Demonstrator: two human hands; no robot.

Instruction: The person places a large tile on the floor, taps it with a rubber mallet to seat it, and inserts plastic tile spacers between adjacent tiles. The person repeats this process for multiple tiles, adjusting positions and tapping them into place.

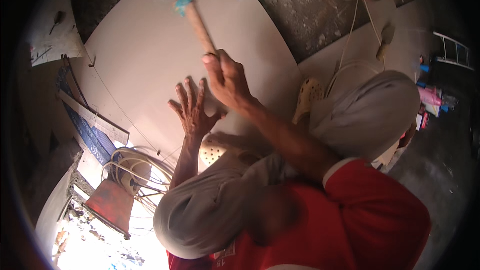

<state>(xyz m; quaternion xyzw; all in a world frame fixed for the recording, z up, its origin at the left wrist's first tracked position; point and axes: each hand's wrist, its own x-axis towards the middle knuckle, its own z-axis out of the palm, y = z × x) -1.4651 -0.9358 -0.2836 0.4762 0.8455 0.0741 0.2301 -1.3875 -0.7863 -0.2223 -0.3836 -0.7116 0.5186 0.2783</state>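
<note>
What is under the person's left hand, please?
Beneath the spread left hand is a large pale slab, visible between the fingers. What the hand covers directly cannot be seen.

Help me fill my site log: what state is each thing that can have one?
Large pale smooth slab: lying flat
Wooden-handled mallet with rounded grey head: gripped, head motion-blurred
Bare right hand: closed around the mallet's handle
Bare left hand: open, fingers spread over the slab
Cream perforated clogs: worn
Cream cable: coiled in loose loops
Orange-red bucket: whether upright, unclear

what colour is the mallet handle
The mallet handle is light brown, showing best in the head camera view.
</note>
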